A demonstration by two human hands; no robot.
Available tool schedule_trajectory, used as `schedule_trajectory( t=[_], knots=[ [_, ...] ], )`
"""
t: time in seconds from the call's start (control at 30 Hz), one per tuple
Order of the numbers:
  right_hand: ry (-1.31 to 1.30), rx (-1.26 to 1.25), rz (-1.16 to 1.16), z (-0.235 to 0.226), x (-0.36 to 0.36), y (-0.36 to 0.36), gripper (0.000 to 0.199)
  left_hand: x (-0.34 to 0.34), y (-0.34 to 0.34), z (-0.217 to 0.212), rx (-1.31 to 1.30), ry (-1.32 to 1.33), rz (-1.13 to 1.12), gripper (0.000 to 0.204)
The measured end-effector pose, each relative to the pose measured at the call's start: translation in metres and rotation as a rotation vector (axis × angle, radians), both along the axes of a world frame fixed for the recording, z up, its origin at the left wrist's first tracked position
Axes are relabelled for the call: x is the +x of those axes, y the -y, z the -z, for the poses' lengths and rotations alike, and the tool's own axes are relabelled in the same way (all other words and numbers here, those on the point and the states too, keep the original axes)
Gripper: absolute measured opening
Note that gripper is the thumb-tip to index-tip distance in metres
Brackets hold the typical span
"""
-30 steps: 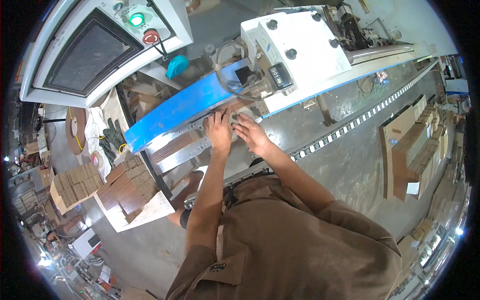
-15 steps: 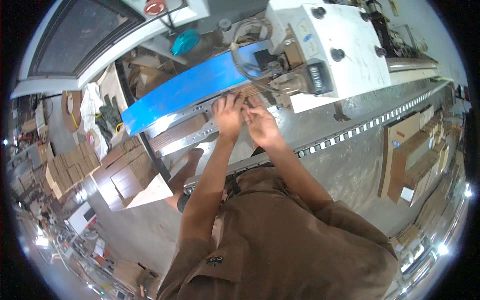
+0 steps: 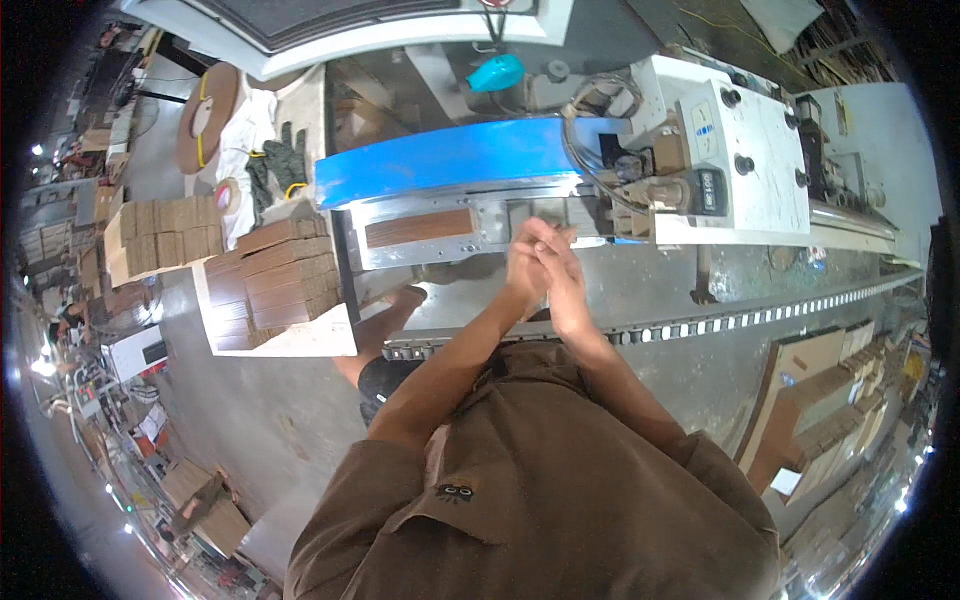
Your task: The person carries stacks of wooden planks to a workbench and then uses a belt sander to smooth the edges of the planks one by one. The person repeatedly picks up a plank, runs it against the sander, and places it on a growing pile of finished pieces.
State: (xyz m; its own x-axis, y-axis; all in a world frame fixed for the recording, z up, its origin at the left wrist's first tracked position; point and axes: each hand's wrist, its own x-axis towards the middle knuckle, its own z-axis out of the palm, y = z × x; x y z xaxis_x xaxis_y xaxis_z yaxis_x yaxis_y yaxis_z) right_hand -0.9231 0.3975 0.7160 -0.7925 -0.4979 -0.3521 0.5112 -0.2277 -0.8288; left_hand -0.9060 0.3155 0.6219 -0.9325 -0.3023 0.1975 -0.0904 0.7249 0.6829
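Note:
My left hand (image 3: 524, 264) and my right hand (image 3: 562, 262) are pressed together in front of the machine's metal bed (image 3: 488, 228). Their fingers are closed and overlap. A small brown edge shows beside the fingertips, but I cannot make out whether it is a held piece. Left of my hands, a flat brown wood-grain strip (image 3: 418, 228) lies on the bed. Behind it runs a long blue guard (image 3: 440, 160). To the right stands the white machine head (image 3: 755, 150) with black knobs, a small counter (image 3: 709, 192) and looped hoses.
At left, stacked brown blocks (image 3: 290, 275) rest on a white-edged board (image 3: 285, 343), near dark gloves (image 3: 283, 160) and a tape roll (image 3: 228, 197). A toothed chain rail (image 3: 690, 326) crosses close to my body. Brown panels (image 3: 815, 400) lie at right.
My view has turned, so the machine looks more level. Both hands have come off the brown strips beside the blue guard, drawn back toward me and closed together.

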Motion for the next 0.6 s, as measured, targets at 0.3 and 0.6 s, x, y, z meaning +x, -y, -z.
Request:
schedule_trajectory(
  t=[0.3, 0.6],
  knots=[
    [0.318, 0.108, -0.114, 0.072, 0.001, 0.083, 0.067, 0.19, 0.117, -0.06, 0.457, 0.024, -0.644, 0.023],
    [0.127, 0.287, -0.166, 0.103, -0.019, 0.119, 0.064, 0.15, 0.165, -0.135, -0.251, -0.001, -0.549, 0.062]
  ],
)
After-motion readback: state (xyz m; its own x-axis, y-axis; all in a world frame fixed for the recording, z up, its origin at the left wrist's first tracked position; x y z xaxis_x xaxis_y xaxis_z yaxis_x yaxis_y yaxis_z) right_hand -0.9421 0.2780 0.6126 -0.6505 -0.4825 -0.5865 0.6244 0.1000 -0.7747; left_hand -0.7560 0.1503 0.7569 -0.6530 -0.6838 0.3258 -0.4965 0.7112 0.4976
